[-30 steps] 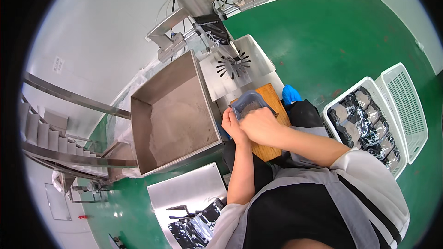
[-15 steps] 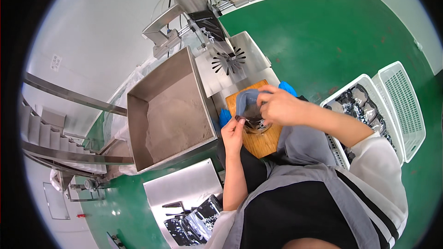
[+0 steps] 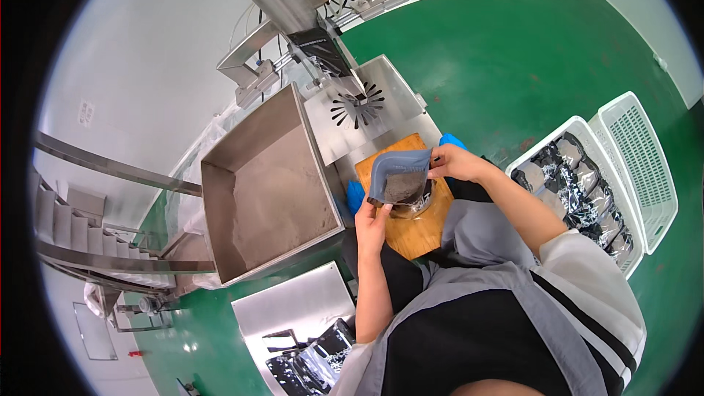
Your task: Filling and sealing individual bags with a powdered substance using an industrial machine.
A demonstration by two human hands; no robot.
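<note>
Between my hands a dark pouch with a clear window stands with its mouth spread wide, and its grey inner wall (image 3: pixel 396 163) and brownish-grey powder (image 3: pixel 403 187) show inside. My left hand (image 3: pixel 372 221) pinches the pouch's left edge between thumb and fingers. At the opposite edge, my right hand (image 3: pixel 455 163) grips the rim with its fingertips. The pouch is over a wooden board (image 3: pixel 411 236) in front of me; whether its base rests on the wood I cannot tell.
A steel bin (image 3: pixel 213 231) of powder stands left. Beyond the board, a black pouch (image 3: pixel 323 51) hangs under the steel filling machine (image 3: pixel 275 0), above a slotted metal plate (image 3: pixel 357 108). Flat pouches (image 3: pixel 323 356) lie on a steel sheet (image 3: pixel 293 304). Filled pouches (image 3: pixel 572 176) fill a white basket (image 3: pixel 636 260) at right.
My right hand has drawn back to the right from over the pouch and now holds its rim. The mouth has spread wider, exposing the powder.
</note>
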